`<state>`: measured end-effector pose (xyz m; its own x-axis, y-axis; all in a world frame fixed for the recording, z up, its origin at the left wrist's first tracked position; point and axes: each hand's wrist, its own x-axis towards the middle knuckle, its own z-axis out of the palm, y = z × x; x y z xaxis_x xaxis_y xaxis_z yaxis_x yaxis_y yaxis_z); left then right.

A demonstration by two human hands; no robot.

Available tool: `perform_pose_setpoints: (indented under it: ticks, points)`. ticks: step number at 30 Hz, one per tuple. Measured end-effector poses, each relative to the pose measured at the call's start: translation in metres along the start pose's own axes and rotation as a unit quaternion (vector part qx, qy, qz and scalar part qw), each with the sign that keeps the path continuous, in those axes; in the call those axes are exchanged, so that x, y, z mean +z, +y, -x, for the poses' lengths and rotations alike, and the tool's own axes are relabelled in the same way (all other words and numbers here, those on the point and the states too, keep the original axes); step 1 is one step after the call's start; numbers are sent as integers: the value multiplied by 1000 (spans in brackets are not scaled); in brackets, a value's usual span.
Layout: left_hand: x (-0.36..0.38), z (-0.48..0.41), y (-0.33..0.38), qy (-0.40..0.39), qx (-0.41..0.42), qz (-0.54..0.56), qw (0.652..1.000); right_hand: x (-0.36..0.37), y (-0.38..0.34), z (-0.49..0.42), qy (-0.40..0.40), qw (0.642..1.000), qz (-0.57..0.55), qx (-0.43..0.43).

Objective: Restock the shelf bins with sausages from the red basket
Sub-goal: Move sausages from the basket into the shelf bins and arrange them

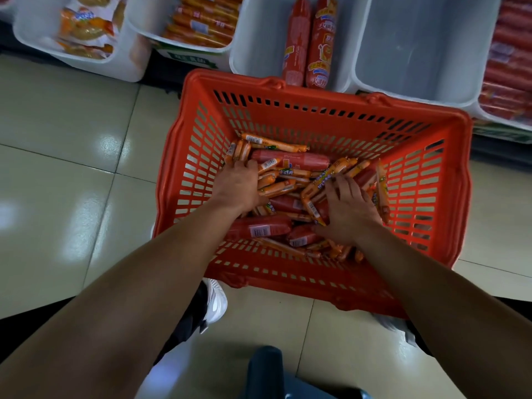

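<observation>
A red basket point(288, 116) stands on the floor below the shelf bins, holding several thin orange sausages point(276, 188) and thick red sausages point(290, 160). Both my hands are inside it. My left hand point(237, 185) lies on the left of the pile, fingers curled round thin orange sausages. My right hand point(349, 208) rests on the right of the pile with fingers spread, touching orange sausages. Above the basket, a white bin point(259, 47) holds two thick red sausages point(309, 41). The white bin to its right point(417, 53) has nothing in it.
Further white bins hold orange sausage packs point(201, 21), yellow-orange packets point(86, 27) and red sausages point(509, 61) at far right. Glossy beige floor tiles point(72, 168) surround the basket. My white shoes point(216, 300) stand just behind the basket.
</observation>
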<state>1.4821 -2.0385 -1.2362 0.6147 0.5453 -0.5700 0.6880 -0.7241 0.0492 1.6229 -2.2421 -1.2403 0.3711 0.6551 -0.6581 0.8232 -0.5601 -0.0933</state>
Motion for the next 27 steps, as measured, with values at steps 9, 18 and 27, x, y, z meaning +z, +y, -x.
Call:
perform_pose_setpoints:
  ticks: [9,18,27]
  points:
    - [-17,8,3,-62,-12,60,996,-6,17,3,25,996,26,-84]
    - [-22,11,-4,-29,4,109,994,-2,-2,17,71,989,-46,-125]
    - [-35,6,5,22,-56,310,949,-44,29,-1,127,970,-207,3]
